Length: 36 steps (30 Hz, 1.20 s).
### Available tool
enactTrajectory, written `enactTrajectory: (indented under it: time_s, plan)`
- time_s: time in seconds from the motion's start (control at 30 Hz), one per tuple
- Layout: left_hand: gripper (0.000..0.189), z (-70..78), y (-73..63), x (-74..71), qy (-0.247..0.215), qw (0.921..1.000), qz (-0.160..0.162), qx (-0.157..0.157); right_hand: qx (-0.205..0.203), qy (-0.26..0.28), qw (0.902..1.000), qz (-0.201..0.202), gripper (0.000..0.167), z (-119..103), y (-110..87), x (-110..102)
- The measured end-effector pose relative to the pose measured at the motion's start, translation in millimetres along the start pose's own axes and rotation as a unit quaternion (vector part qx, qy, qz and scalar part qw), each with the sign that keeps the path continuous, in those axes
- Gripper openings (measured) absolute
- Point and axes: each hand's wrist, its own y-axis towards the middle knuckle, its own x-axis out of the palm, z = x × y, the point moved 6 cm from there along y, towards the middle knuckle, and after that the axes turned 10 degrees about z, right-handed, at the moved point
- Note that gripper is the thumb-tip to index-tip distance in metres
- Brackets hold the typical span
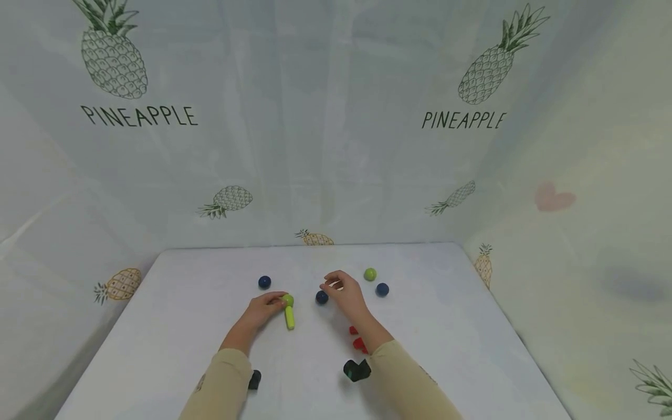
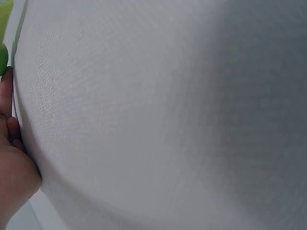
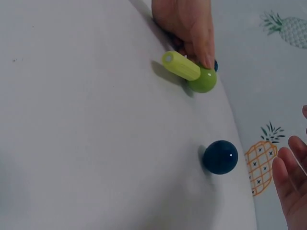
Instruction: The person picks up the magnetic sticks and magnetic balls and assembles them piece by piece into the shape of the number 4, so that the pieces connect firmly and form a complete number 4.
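red pieces (image 1: pixel 359 344) partly hidden by right forearm (image 1: pixel 377 335), glossy green ball (image 3: pixel 202 82) left of navy ball (image 3: pixel 220 157), pinched by left hand (image 1: pixel 261 310), lime stick (image 3: pixel 180 66) against it, right hand (image 1: pixel 345 291) loosely parted, holding nothing, beside navy ball

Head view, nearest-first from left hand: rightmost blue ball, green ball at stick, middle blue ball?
1. Green ball at stick: touched by left hand.
2. Middle blue ball: to the right, by right hand.
3. Rightmost blue ball: farther right, past right hand.
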Motion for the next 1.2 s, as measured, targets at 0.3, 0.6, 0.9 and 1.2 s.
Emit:
enactTrajectory:
  time_s: [0.3,0.6,0.9,1.2]
  plan:
    - [0.036,-1.4,1.1,1.0,0.002,1.0000,0.002,-0.006,0.013,-0.021,0.9994,0.026,0.021,16.5,12.3,-24.9]
    - [0.034,3.0,0.0,-0.2,-0.004,1.0000,0.002,0.007,0.026,-0.053,0.9962,0.065,0.022,39.3,17.9,-45.5]
    - [0.035,3.8,0.5,-0.2,-0.005,0.9999,0.000,0.011,0.006,-0.072,0.9932,0.091,0.028,52.8,24.4,-62.7]
    - [0.035,4.4,-0.4,-0.5,0.001,0.9999,0.002,0.011,0.015,-0.096,0.9906,0.096,0.027,62.7,31.9,-77.3]
